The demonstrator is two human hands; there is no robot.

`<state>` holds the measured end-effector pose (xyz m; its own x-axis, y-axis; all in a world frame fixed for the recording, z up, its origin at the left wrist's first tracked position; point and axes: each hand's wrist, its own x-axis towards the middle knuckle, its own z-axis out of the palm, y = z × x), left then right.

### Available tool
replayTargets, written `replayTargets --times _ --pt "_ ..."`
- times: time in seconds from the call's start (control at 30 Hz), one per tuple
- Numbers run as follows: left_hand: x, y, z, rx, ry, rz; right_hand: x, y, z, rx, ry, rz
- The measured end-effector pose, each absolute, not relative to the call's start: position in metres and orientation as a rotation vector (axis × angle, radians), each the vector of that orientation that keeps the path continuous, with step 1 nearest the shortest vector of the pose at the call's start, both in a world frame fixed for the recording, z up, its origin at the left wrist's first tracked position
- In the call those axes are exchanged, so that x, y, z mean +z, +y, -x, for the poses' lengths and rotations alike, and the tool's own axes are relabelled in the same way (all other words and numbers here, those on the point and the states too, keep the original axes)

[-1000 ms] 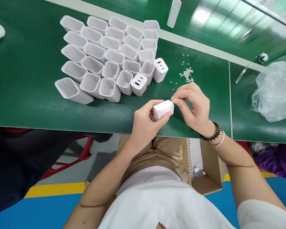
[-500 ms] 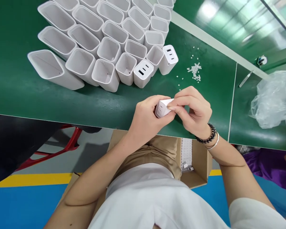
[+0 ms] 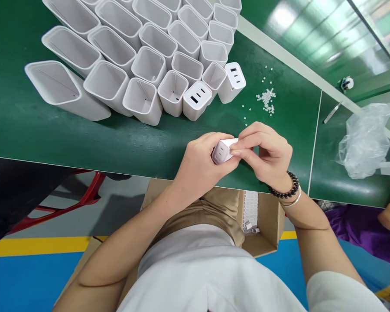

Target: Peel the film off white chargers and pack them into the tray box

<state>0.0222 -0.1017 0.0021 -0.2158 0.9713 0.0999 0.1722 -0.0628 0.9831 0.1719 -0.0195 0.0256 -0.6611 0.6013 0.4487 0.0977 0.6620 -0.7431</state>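
Head cam: chgr [image 3: 220, 152] held over grn tbl [image 3: 133, 143], yel-striped flr [image 3: 35, 277] below.

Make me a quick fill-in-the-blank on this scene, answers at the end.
1. The left hand grips a white block while fingers of the ____ hand touch it.
2. Of the standing white housings in view, ____ show dark slots on top.
3. Small clear bits lie scattered on a tabletop coloured ____.
4. Beside the blue floor runs a ____ stripe.

Missing words: right; two; green; yellow.
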Motion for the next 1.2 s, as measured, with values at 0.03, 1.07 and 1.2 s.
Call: replayTargets --times 0.03,1.07,1.2 --pt "0.002 -0.102 -0.022 1.348 1.459 -1.302 0.027 -0.018 -0.173 0.984 -2.174 0.560" --pt "0.010 -0.100 -0.011 1.188 1.370 -1.297 0.022 -0.008 -0.176 1.328 -2.069 0.599" --pt "0.009 -0.100 -0.013 1.195 1.386 -1.296 0.020 -0.009 -0.175 1.307 -2.069 0.601"
